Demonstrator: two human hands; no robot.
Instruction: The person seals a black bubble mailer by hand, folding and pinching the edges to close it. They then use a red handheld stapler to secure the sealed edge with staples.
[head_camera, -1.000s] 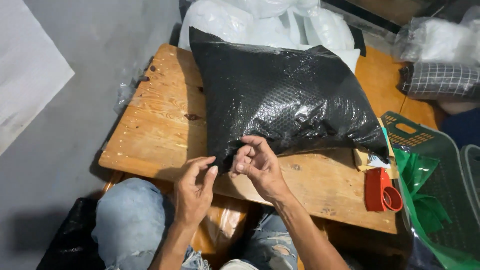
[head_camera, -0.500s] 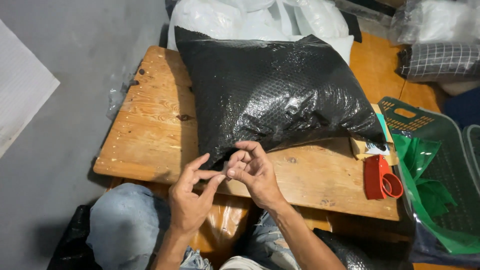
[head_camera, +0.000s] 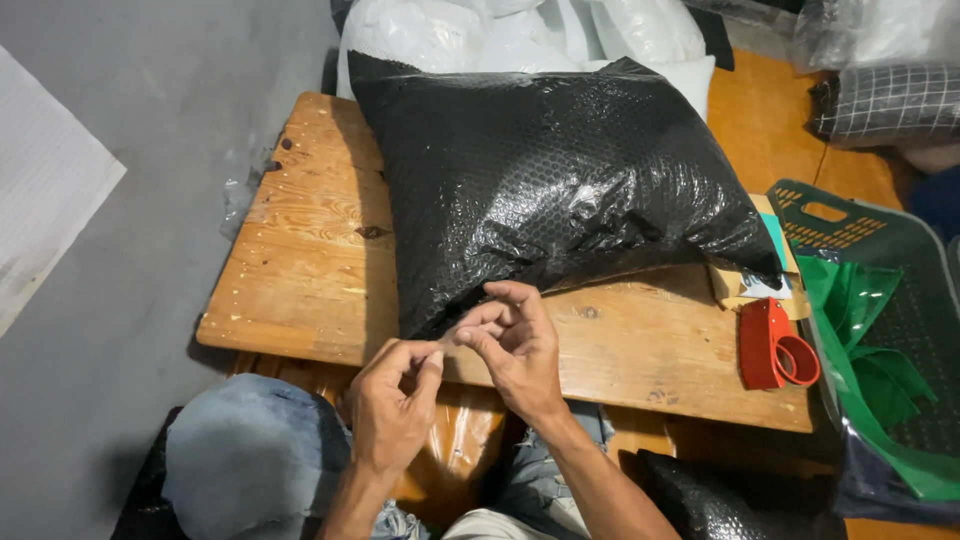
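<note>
The black bubble-wrap parcel (head_camera: 550, 200) lies on the wooden table (head_camera: 310, 270), filling its centre toward twelve o'clock. At six o'clock, the left hand (head_camera: 392, 415) and right hand (head_camera: 515, 345) pinch narrowly together near its lower corner; what they hold cannot be told. A red tape dispenser (head_camera: 775, 345) sits at three o'clock.

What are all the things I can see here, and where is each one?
Bubble-wrap bag: one, black, stuffed full, lying on the table.
Table: one, light wood, in the middle.
Tape dispenser: one, red, near the table's right edge.
Basket: one, green plastic, right of the table.
Green plastic sheet: one, draped over the basket's near side.
Clear plastic bags: several, whitish, behind the black bag.
Checked cloth: one, dark with pale lines, top right.
White board: one, on the grey floor at left.
Left hand: one, fingers pinched together below the table's edge.
Right hand: one, fingertips at the bag's near corner.
</note>
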